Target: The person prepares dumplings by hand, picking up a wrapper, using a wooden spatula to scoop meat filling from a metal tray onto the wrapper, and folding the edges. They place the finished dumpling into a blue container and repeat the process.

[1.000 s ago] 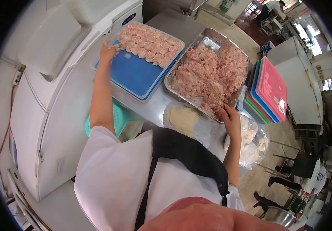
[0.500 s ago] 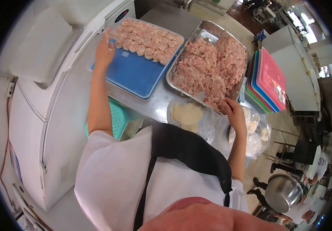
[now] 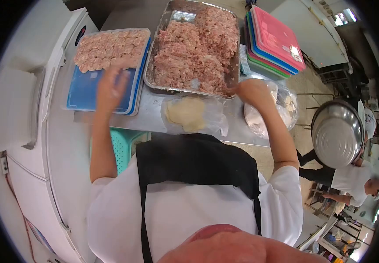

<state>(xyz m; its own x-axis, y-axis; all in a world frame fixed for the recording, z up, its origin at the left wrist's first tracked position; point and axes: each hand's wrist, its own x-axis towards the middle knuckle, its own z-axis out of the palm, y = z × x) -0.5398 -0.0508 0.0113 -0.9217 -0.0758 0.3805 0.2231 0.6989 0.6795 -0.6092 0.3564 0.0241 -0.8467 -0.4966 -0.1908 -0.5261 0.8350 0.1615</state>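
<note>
My left hand (image 3: 110, 90), blurred by motion, is above the blue tray (image 3: 101, 85), its fingers apart and no object visible in them. Rows of small, pale, meat-topped rounds (image 3: 110, 50) cover the far part of that tray. My right hand (image 3: 251, 92) is closed at the near right corner of a deep metal pan (image 3: 149, 72); what its fingers grip is hidden. Ground meat mixture (image 3: 193, 52) fills most of the pan. Between my hands, a stack of thin, round dough wrappers (image 3: 187, 113) lies on clear plastic.
Clear plastic bags with pale contents (image 3: 281, 109) sit by my right forearm. Colored lids (image 3: 277, 39) are stacked at the back right. A turquoise perforated basket (image 3: 121, 147) is below the table's edge. At right, a person (image 3: 347, 182) is near a large metal bowl (image 3: 337, 133).
My left hand has moved from the tray's far left edge toward its near right part. My right hand stays by the pan's near corner. The whole view has shifted and turned.
</note>
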